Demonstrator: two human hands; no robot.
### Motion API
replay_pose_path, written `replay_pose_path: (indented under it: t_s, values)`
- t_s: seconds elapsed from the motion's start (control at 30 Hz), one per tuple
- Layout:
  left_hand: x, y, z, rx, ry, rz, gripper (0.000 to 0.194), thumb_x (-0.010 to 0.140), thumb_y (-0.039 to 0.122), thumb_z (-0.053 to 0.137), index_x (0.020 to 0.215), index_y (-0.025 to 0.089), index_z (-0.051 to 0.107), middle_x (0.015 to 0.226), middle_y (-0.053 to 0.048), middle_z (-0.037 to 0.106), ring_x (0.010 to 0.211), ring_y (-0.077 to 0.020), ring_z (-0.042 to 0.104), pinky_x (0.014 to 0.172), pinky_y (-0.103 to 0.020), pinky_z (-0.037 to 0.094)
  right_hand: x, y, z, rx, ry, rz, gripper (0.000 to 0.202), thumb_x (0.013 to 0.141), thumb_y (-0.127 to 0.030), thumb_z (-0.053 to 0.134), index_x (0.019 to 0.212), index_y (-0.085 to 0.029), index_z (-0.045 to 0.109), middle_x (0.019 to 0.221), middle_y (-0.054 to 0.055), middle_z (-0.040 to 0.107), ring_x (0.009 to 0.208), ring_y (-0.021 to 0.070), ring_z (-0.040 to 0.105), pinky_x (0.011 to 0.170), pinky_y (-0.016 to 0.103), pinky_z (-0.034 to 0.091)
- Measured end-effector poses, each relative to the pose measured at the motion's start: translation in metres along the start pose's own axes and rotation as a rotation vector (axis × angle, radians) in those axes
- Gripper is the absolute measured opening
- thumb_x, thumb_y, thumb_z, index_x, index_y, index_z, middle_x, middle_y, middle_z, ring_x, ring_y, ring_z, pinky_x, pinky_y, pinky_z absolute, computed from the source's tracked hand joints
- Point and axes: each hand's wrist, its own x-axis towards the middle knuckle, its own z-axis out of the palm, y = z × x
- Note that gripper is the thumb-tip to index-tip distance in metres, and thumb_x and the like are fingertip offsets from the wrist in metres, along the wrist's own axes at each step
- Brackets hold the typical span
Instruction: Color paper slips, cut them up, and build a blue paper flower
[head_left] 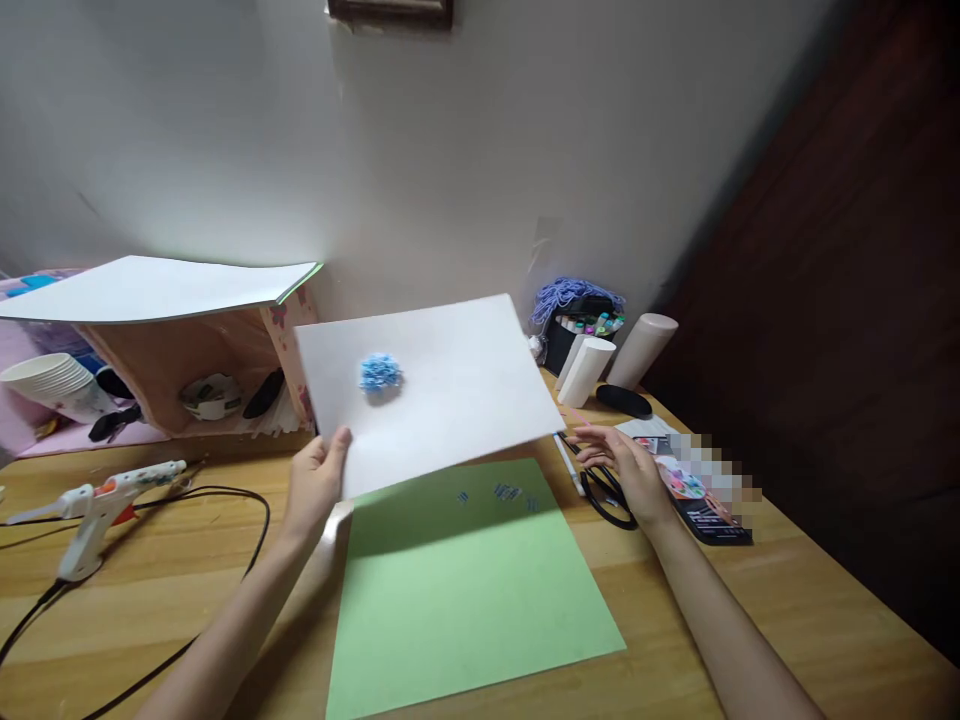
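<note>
My left hand (pixel 315 480) grips the lower left corner of a white sheet (pixel 457 390), thumb on top, and holds it tilted above the table. On the sheet's left half sits a small blue fluffy clump (pixel 380 373). Beneath it lies a green sheet (pixel 472 600) flat on the table, with a few small blue bits (pixel 507 492) near its far edge. My right hand (pixel 626 470) hovers with fingers apart off the white sheet's right corner, over a black cable loop (pixel 606 505), holding nothing.
A white glue gun (pixel 101 515) with a black cord lies on the left. Behind it stands a pink organiser (pixel 289 340) with paper cups (pixel 56 385). At the back right are white rolls (pixel 587 370), a marker holder (pixel 581 335) with blue yarn, and a dark printed pack (pixel 705 500).
</note>
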Motion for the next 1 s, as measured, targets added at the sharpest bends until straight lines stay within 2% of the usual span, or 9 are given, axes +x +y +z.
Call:
replay_pose_path:
  t_s: [0.1,0.23,0.3,0.43,0.5,0.57,0.67,0.8,1.0]
  values:
    - [-0.002,-0.005,-0.026,0.028,0.192,-0.063,0.056,0.056,0.064,0.067,0.074,0.012,0.062,0.065,-0.003,0.063,0.058,-0.0147,0.052,0.048,-0.022,0.040,-0.004,0.002,0.006,-0.319,-0.139,-0.021,0.039,0.088,-0.049,0.044,0.107,-0.020,0.063,0.104,0.008,0.068,0.081,0.0201,0.064,0.069,0.031,0.052]
    - [-0.013,-0.019,-0.054,0.073,0.270,-0.149,0.054,0.055,0.060,0.070,0.079,0.012,0.065,0.067,-0.004,0.066,0.063,-0.0176,0.055,0.051,-0.023,0.042,-0.003,0.013,0.018,-0.690,-0.282,-0.151,0.029,0.088,-0.041,0.047,0.101,-0.020,0.062,0.101,0.008,0.066,0.094,0.0246,0.062,0.082,0.036,0.048]
    - [-0.020,-0.027,-0.063,0.097,0.289,-0.207,0.053,0.055,0.058,0.070,0.083,0.013,0.066,0.072,-0.003,0.068,0.067,-0.0179,0.056,0.053,-0.022,0.043,0.000,0.017,0.025,-0.839,-0.291,-0.186,0.025,0.089,-0.037,0.046,0.099,-0.020,0.062,0.100,0.010,0.063,0.095,0.0254,0.061,0.082,0.037,0.047]
    - [-0.028,-0.040,-0.068,0.100,0.270,-0.272,0.052,0.060,0.058,0.069,0.089,0.015,0.068,0.072,-0.002,0.068,0.070,-0.0190,0.058,0.056,-0.023,0.043,0.003,0.018,0.035,-1.021,-0.195,-0.207,0.020,0.088,-0.026,0.048,0.097,-0.017,0.063,0.107,0.017,0.056,0.102,0.0319,0.055,0.085,0.043,0.045]
    - [-0.029,-0.042,-0.066,0.084,0.272,-0.268,0.050,0.063,0.056,0.069,0.091,0.015,0.068,0.073,-0.002,0.069,0.071,-0.0191,0.059,0.058,-0.023,0.044,0.001,0.014,0.038,-1.003,-0.200,-0.235,0.018,0.087,-0.022,0.049,0.097,-0.015,0.063,0.110,0.018,0.055,0.106,0.0323,0.052,0.090,0.044,0.042]
    - [-0.029,-0.042,-0.063,0.066,0.278,-0.252,0.049,0.064,0.055,0.068,0.094,0.015,0.068,0.075,-0.002,0.069,0.071,-0.0184,0.058,0.058,-0.023,0.044,-0.004,0.009,0.040,-0.901,-0.331,-0.250,0.016,0.085,-0.021,0.052,0.096,-0.017,0.063,0.104,0.014,0.058,0.103,0.0284,0.054,0.090,0.041,0.043]
    - [-0.030,-0.040,-0.059,0.069,0.282,-0.219,0.049,0.065,0.055,0.067,0.093,0.014,0.068,0.074,-0.002,0.069,0.069,-0.0180,0.057,0.057,-0.023,0.043,-0.009,0.004,0.042,-0.684,-0.527,-0.148,0.010,0.079,-0.023,0.062,0.089,-0.020,0.063,0.090,0.007,0.062,0.088,0.0226,0.058,0.080,0.036,0.047]
    - [-0.034,-0.042,-0.058,0.111,0.282,-0.183,0.050,0.063,0.055,0.068,0.088,0.012,0.068,0.074,-0.004,0.068,0.070,-0.0186,0.056,0.056,-0.023,0.042,-0.012,0.003,0.043,-0.628,-0.501,-0.039,0.006,0.079,-0.022,0.061,0.074,-0.018,0.061,0.078,0.004,0.060,0.074,0.0188,0.058,0.069,0.032,0.047]
    - [-0.035,-0.047,-0.061,0.133,0.301,-0.190,0.049,0.061,0.056,0.068,0.084,0.013,0.068,0.075,-0.004,0.069,0.069,-0.0181,0.056,0.055,-0.022,0.042,-0.008,0.005,0.038,-0.576,-0.537,-0.014,0.008,0.079,-0.025,0.061,0.073,-0.020,0.062,0.078,0.003,0.064,0.075,0.0183,0.058,0.068,0.031,0.044]
